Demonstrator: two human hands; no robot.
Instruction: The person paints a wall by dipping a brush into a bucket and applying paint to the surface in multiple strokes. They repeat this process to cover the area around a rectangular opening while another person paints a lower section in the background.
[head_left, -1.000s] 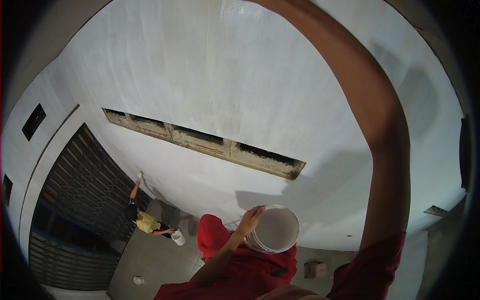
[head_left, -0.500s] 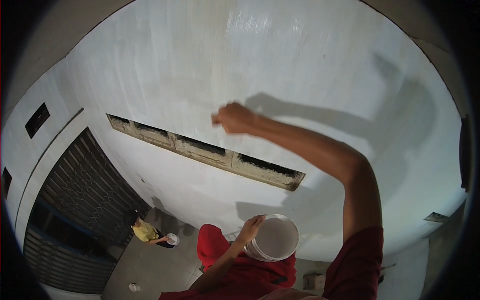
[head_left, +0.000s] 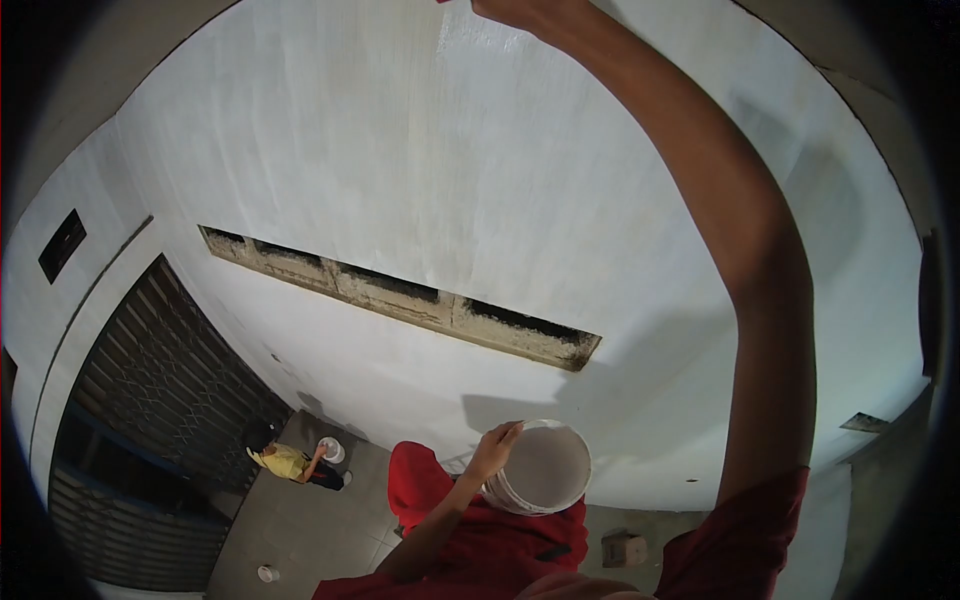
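Note:
My left hand grips the rim of a white bucket held in front of my red-clothed lap. The bucket is tilted so its pale inside shows; I cannot make out how much is in it. My right arm reaches high over the white wall. Only part of my right hand shows at the top edge, close to a wet, shiny patch on the wall. Its fingers are mostly cut off by the frame, and whatever they hold is hidden.
A long slot of vent openings crosses the wall. Far below, a person in a yellow shirt holds a white pail beside a dark folding metal gate. A small white container and a box stand on the floor.
My right hand has risen from just above the vent slot to the top edge of the view. My left hand keeps its grip on the bucket. The person below has raised the pail slightly.

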